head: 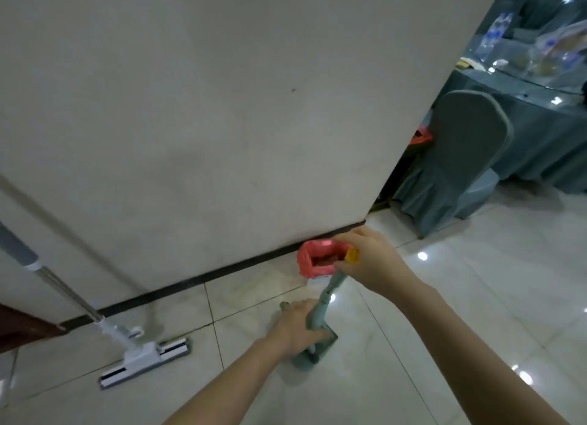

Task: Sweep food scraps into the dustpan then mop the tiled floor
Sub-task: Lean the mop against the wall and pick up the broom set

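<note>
By the wall, left hand [298,324] wrapped round dustpan [313,350] handle, right hand [370,259] pinching its yellow top. Light, stiff plastic; hold low. Mop [144,356] leaning nearby.

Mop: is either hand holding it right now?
No: the mop leans untouched against the wall, while the left hand and right hand grip the dustpan handle.

Glossy tiled floor [460,313] w/ mop [144,358], teal dustpan [317,345], pink-lined bin [317,259], covered chair [460,157] on it.
</note>
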Tool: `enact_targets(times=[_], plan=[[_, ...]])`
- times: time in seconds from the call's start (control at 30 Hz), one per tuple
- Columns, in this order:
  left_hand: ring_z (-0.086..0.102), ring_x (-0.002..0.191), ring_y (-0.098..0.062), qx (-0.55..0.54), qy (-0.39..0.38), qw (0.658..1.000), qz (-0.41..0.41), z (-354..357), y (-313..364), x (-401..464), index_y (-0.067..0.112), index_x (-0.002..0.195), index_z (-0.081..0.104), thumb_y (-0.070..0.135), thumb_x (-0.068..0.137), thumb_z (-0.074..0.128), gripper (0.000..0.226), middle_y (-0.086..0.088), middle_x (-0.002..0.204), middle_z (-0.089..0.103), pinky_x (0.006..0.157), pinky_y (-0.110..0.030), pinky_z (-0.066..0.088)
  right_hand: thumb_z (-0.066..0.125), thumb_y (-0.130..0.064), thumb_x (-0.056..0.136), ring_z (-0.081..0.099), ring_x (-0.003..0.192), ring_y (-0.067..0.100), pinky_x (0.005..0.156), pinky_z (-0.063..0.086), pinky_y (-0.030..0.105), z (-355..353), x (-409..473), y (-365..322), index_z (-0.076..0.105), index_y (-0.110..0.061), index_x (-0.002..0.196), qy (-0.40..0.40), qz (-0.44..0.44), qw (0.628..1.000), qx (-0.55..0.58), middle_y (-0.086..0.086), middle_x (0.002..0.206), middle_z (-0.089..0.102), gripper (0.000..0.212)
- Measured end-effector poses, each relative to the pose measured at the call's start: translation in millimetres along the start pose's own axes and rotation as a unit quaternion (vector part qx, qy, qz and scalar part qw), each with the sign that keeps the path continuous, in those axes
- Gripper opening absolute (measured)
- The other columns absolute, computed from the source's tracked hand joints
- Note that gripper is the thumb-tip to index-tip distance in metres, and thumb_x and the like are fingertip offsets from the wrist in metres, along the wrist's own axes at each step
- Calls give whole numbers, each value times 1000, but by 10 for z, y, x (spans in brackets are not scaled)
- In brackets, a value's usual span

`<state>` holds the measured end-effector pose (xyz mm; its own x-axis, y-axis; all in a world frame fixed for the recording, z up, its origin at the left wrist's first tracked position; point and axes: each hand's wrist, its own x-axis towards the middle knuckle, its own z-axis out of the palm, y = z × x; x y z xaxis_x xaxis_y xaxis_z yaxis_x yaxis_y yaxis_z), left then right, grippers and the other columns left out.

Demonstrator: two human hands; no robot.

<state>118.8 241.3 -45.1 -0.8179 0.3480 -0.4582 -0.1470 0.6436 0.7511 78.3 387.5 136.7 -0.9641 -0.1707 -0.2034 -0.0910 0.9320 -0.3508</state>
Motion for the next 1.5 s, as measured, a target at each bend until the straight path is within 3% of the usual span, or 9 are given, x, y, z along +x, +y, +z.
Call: enact_targets(times=[0.2,0.3,0.47,0.63,0.73,0.9,1.17,1.3,1.5], plan=[[42,131,-27,-18,8,1000,-22,344,-180,185,33,149,27,14,82,68,82,-11,149,33,113,-32,34,61,-9,89,61,98,17,87,54,36,242,2,276,61,-28,112,27,22,997,73,-6,104,65,30],[48,125,-24,-39,15,999,-18,244,-293,227,29,147,31,8,85,63,74,-8,144,44,102,-22,37,62,-10,90,61,96,16,85,53,33,290,128,225,61,-25,115,36,-2,996,79,-4,103,67,29],[57,105,-24,-35,60,998,-13,-116,-522,310,32,136,41,9,81,55,62,-9,121,59,89,-30,47,63,-20,92,59,85,4,64,41,8,414,477,-33,51,-36,129,33,12,990,139,-11,100,64,43],[58,96,-24,-28,79,996,-31,-738,-830,466,32,132,47,7,83,53,55,-9,115,60,75,-26,44,63,-13,90,58,85,6,70,45,15,450,902,-455,56,-32,122,33,9,987,159,-13,96,59,37],[58,103,-23,-16,85,996,-28,-1181,-1057,600,27,130,52,6,84,55,51,-9,119,60,84,-27,46,62,-11,91,58,85,6,76,51,22,525,1145,-756,55,-26,114,34,20,981,188,-9,101,62,28],[58,111,-22,16,86,996,17,-1843,-1417,796,23,125,62,8,83,63,45,-6,120,63,99,-32,45,59,-10,93,53,81,-11,72,42,11,665,1538,-1194,48,-33,109,42,38,973,224,-12,102,61,30],[53,102,-27,114,87,986,80,-2711,-1903,983,18,127,59,3,90,52,40,-13,109,58,91,-32,41,64,-16,92,57,82,3,65,36,2,852,1954,-1846,52,-22,114,76,47,976,200,-4,102,67,26],[49,101,-24,162,63,981,88,-3102,-1948,1162,22,123,57,4,93,46,37,-9,111,56,91,-36,43,65,-16,92,62,89,18,69,42,11,911,2083,-2072,53,-19,116,109,48,973,199,4,104,67,27],[52,103,-29,160,129,975,85,-3510,-1907,1412,10,111,64,0,89,52,26,-13,112,57,92,-33,42,67,-17,91,60,87,17,71,44,14,1072,2361,-2361,52,-18,109,143,39,968,205,-3,97,61,23]])
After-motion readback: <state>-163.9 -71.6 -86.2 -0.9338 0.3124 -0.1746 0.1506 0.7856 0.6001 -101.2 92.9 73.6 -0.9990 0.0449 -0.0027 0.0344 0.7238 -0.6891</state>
